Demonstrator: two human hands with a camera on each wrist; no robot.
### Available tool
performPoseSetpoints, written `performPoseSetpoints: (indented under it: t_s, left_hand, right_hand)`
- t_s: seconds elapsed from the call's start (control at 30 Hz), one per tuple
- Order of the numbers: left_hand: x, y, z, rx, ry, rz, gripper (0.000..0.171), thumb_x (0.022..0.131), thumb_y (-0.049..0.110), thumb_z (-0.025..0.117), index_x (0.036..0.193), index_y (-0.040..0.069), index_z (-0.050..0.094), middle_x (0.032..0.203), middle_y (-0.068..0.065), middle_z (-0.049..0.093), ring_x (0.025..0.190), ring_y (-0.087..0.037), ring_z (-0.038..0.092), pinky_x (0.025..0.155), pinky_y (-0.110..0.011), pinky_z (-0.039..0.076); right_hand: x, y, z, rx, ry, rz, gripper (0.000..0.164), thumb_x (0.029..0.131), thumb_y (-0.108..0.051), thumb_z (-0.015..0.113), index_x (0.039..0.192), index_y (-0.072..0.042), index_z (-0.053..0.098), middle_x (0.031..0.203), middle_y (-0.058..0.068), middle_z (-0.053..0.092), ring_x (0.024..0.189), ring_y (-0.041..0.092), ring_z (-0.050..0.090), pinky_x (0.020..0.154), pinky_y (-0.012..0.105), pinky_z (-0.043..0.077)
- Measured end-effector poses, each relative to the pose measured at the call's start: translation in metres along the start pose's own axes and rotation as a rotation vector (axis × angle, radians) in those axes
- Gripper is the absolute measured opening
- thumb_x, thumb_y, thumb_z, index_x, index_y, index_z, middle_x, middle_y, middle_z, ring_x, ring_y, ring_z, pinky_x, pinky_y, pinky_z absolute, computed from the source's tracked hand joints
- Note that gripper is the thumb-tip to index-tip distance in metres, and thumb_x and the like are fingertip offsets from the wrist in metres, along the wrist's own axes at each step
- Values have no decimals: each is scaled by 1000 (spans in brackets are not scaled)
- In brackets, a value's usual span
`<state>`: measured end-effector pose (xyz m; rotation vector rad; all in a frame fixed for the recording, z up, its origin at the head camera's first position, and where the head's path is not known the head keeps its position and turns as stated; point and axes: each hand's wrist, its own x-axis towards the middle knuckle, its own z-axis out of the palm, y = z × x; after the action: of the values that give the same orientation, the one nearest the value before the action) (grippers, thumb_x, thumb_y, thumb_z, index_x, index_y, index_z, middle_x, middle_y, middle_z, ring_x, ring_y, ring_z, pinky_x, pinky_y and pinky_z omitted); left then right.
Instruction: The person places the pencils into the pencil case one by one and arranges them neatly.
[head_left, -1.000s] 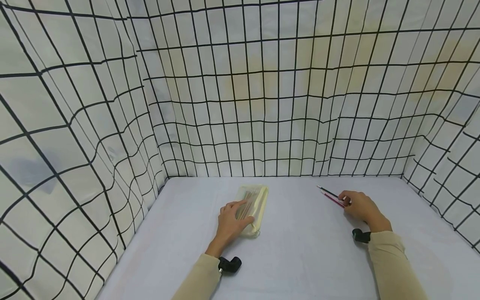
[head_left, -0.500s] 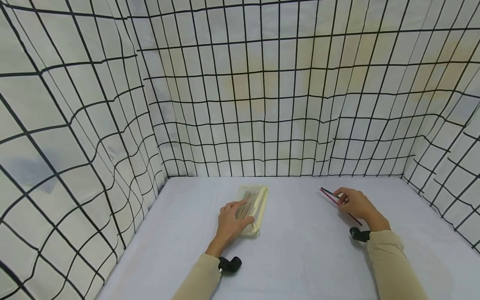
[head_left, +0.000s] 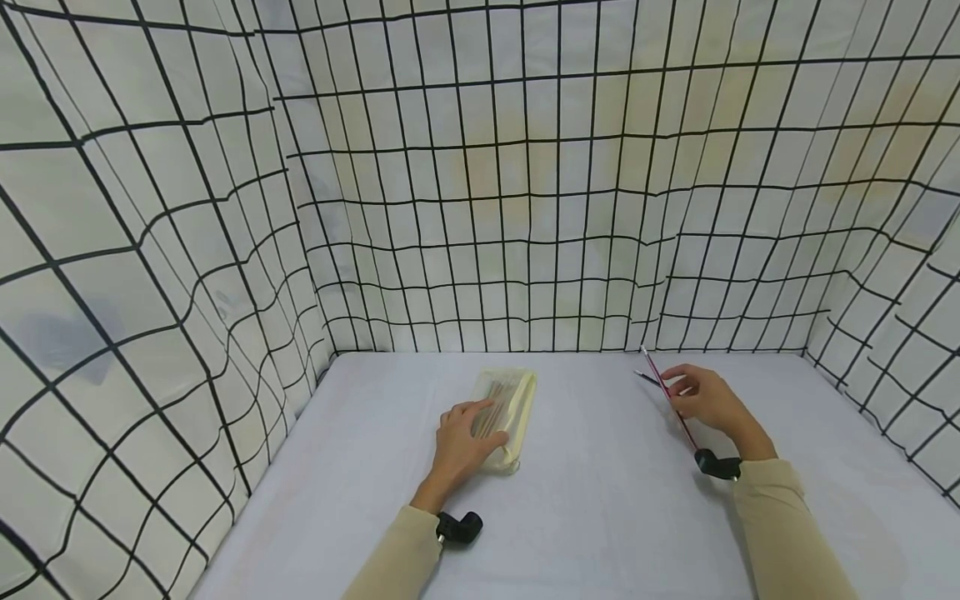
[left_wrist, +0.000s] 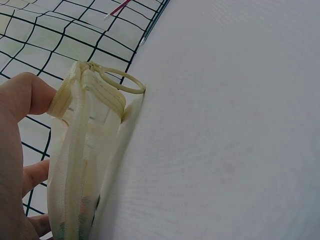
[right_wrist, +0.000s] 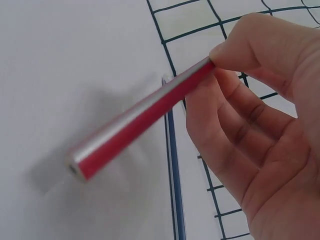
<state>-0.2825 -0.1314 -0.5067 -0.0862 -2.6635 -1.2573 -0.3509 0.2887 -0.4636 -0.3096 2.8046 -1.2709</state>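
Note:
In the head view my left hand (head_left: 461,446) rests with spread fingers on a pale yellow mesh zip pencil case (head_left: 521,408). Slender sticks show through the mesh. The left wrist view has the thumb touching the zip end of the case (left_wrist: 75,150), where a loop sticks out. Over on the right, my right hand (head_left: 712,404) pinches a red pencil (head_left: 660,375) between thumb and fingers, its far end tilted up. Its flat end points at the right wrist camera. Below it, a dark pencil (right_wrist: 175,175) lies on the table, partly hidden in the head view.
A white cloth covers the table (head_left: 585,500). White walls with a black grid (head_left: 555,200) enclose it at the back and both sides. A small black camera sits on each wrist, the left one (head_left: 461,528) low over the cloth.
The red pencil, low beside the dark one before, has been lifted and turned steeper in my right hand. The dark pencil stays on the table. My left hand and the case have not moved.

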Motion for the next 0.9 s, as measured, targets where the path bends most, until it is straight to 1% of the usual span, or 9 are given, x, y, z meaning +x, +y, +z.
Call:
performPoseSetpoints:
  t_s: [0.27,0.57,0.7,0.77,0.9]
  left_hand:
    - [0,-1,0,12,-5,-9,68,77,41,72,142,25,61,147,-12,52,131,-33,42,107,-61,35]
    - [-1,1,0,4,-6,-8,67,78,41,73,143,26,61,146,-11,52,131,-33,42,107,-61,34]
    - [-1,1,-1,4,-5,-6,67,78,40,72,143,25,61,146,-11,52,132,-33,42,107,-62,34]
    - [-2,1,-1,4,-7,-10,67,78,40,72,143,26,61,147,-11,52,132,-33,41,107,-61,34]
    - [-1,1,-1,-1,-8,-19,68,77,40,71,143,27,60,147,-10,52,132,-32,41,107,-61,34]
  right_hand:
    - [-1,-7,3,146,-16,10,48,97,-6,64,142,3,49,118,27,62,88,25,69,77,37,62]
    - [4,-7,10,229,-32,24,48,97,-6,64,141,4,47,122,28,60,93,25,70,79,39,62]
    - [6,-8,15,265,-47,13,49,97,-6,64,141,6,45,121,28,60,93,23,69,80,39,62]
    - [7,-10,17,285,-48,19,48,97,-6,64,140,5,45,119,26,61,93,21,68,80,38,62]
    - [8,-13,19,328,-47,27,49,97,-4,64,141,7,44,118,26,61,92,17,68,81,37,62]
